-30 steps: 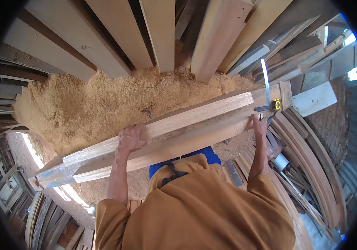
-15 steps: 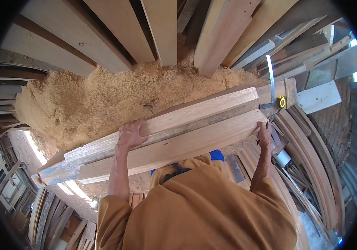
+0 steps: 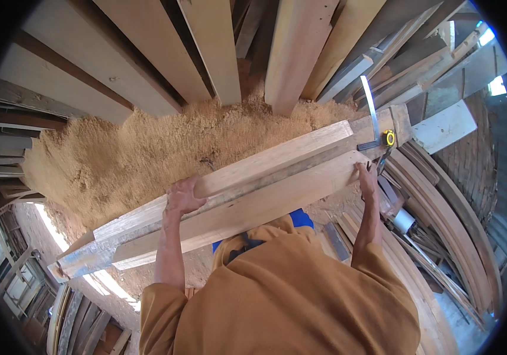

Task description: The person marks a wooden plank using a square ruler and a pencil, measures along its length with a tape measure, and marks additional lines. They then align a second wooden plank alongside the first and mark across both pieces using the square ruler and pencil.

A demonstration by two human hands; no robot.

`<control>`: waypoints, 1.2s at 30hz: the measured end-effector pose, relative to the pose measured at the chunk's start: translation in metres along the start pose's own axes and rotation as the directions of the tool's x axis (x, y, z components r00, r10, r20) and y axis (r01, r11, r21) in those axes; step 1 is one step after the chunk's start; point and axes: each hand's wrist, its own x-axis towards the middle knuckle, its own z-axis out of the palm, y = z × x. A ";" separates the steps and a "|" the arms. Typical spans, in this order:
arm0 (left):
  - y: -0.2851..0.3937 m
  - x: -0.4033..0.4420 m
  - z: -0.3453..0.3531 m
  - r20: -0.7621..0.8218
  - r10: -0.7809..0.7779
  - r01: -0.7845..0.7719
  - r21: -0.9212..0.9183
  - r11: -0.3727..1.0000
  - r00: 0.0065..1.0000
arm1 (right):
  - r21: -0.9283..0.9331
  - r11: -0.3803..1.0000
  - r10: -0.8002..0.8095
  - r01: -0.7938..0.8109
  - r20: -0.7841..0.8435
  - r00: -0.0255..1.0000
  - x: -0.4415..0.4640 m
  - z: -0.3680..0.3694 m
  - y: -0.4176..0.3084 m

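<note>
Two long wooden planks lie side by side on a weathered beam (image 3: 67,264). My left hand (image 3: 183,196) lies across the far plank (image 3: 283,152), its fingers bent over that plank's outer side and its thumb pointing right. At the right end of the near plank (image 3: 265,198), my right hand (image 3: 368,182) is closed around the corner. A thin dark object shows beside its fingers, too small to name. Just beyond this hand, a metal square (image 3: 370,109) and a yellow-and-black tape measure (image 3: 389,138) rest on the beam.
A heap of sawdust (image 3: 129,154) spreads behind the beam. Large boards (image 3: 212,53) lean above it. Curved timbers (image 3: 443,207) are stacked on the right, near a white board (image 3: 446,127). More curved pieces (image 3: 76,319) stand at lower left.
The view has shifted slightly, so the planks, square and tape measure appear a little further left. Both hands stay at about the same places on the planks.
</note>
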 end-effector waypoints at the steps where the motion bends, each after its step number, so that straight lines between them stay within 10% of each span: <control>1: -0.001 0.001 0.000 0.009 0.003 -0.003 0.010 1.000 1.000 | 0.005 0.998 -0.059 0.059 0.000 0.998 0.000 0.002 -0.007; 19: 0.026 -0.031 0.027 -0.004 0.146 -0.146 0.029 0.989 0.989 | 0.018 0.973 -0.218 0.228 -0.233 0.948 0.002 0.031 0.000; 22: 0.024 -0.030 0.036 0.004 0.187 -0.177 -0.304 0.936 0.982 | 0.149 0.964 -0.186 0.220 -0.213 0.959 0.002 0.026 0.001; 28: 0.060 -0.078 0.053 -0.066 0.337 -0.309 0.262 0.914 0.939 | 0.164 0.984 -0.062 0.070 -0.055 0.997 0.005 0.017 -0.011; 36: 0.013 -0.107 0.087 -0.353 0.210 -0.119 0.262 0.958 0.912 | 0.260 0.943 -0.232 0.209 0.058 0.971 0.011 0.012 -0.014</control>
